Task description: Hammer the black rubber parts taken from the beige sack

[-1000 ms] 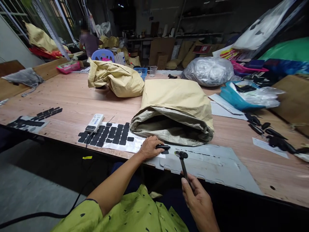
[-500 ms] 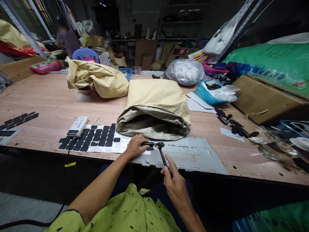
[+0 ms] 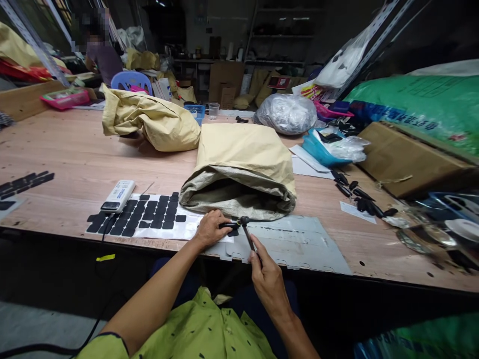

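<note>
Two hands are working at the sack's (image 3: 243, 164) 6 o'clock: left hand (image 3: 208, 230) is pinching a black part (image 3: 229, 226) on the sheet (image 3: 299, 244); right hand (image 3: 267, 279) is clenching a hammer (image 3: 248, 237) by its handle, head at the part's 3 o'clock. Part is probably light, stiff, skid-prone; pinching its left end suits.

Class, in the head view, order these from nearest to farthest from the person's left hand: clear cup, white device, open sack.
1. Open sack, just behind the left hand.
2. White device, off to the left.
3. Clear cup, farthest back, beyond the sack.
</note>
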Tool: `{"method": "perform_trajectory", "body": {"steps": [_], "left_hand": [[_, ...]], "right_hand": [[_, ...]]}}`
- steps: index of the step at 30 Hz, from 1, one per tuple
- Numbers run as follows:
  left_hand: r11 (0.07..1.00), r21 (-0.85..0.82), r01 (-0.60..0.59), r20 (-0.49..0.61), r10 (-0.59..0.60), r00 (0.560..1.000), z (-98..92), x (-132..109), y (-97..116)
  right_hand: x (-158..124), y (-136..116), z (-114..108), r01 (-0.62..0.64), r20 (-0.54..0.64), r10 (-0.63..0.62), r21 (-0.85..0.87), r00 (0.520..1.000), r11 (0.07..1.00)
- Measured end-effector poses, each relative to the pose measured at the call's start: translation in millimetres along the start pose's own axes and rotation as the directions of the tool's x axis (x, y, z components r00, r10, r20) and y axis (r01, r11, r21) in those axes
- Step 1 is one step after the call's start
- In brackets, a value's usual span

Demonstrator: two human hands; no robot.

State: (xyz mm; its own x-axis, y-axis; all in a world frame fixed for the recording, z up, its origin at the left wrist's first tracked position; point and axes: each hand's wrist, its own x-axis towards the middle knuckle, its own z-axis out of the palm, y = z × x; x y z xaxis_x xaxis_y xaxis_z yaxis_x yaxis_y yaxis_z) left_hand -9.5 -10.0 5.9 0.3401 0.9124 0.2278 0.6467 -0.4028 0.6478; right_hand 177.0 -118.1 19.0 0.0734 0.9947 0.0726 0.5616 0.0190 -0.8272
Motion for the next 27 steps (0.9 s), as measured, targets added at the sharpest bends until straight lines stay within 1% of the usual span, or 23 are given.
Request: {"method": "perform_trajectory", "body": {"steps": [4, 7, 10, 12, 14, 16, 18, 21, 23, 24, 25, 27], "left_hand": [[1.0, 0.023, 0.005, -0.003, -0.005, 1.0, 1.1, 0, 0], [1.0, 0.021, -0.001, -0.009, 0.001, 1.0, 1.8, 1, 0], [1.0, 0.02, 0.004, -0.011, -0.004, 1.0, 1.1, 1, 1], [1.0, 0.024, 0.009, -0.007, -0.009, 1.0, 0.0, 1, 2], [1.0, 0.024, 0.011, 0.002, -0.011, 1.0, -1.0, 1, 3], [1.0, 0.019, 0.017, 0.011, -0.018, 1.0, -1.5, 1, 4], [1.0, 0.019, 0.025, 0.015, -0.025, 1.0, -1.4, 0, 4], [0.999, 0.024, 0.023, 0.023, -0.024, 0.999, -1.4, 1, 2], [1.0, 0.011, 0.013, 0.031, -0.013, 0.999, -3.1, 3, 0], [1.0, -0.004, 0.004, 0.033, -0.004, 0.999, -4.6, 4, 0], [1.0, -0.023, -0.008, 0.028, 0.009, 1.0, -6.5, 3, 0], [0.997, -0.064, -0.053, -0.017, 0.052, 0.998, -10.1, -3, 5]], "right_hand": [[1, -4, 1, 0.053, -0.017, -0.053, 0.013, 0.998, 0.999], [0, -2, 7, 0.097, 0.012, -0.097, 0.008, 0.995, 0.995], [1, 1, 9, 0.097, 0.057, -0.096, -0.011, 0.994, 0.995], [7, 2, 5, 0.094, 0.045, -0.092, -0.037, 0.995, 0.995], [18, 6, -3, 0.1, -0.013, -0.102, -0.104, 0.995, 0.99], [34, 12, -15, 0.091, -0.089, -0.116, -0.247, 0.989, 0.965], [50, 21, -25, 0.035, -0.153, -0.112, -0.437, 0.982, 0.899], [68, 35, -32, 0.031, -0.164, -0.176, -0.64, 0.971, 0.768], [73, 42, -31, 0.027, -0.19, -0.226, -0.706, 0.956, 0.708], [73, 44, -29, 0.016, -0.211, -0.24, -0.719, 0.947, 0.695], [73, 45, -27, 0.0, -0.236, -0.246, -0.721, 0.94, 0.693], [72, 47, -24, -0.028, -0.273, -0.238, -0.71, 0.932, 0.704]]}}
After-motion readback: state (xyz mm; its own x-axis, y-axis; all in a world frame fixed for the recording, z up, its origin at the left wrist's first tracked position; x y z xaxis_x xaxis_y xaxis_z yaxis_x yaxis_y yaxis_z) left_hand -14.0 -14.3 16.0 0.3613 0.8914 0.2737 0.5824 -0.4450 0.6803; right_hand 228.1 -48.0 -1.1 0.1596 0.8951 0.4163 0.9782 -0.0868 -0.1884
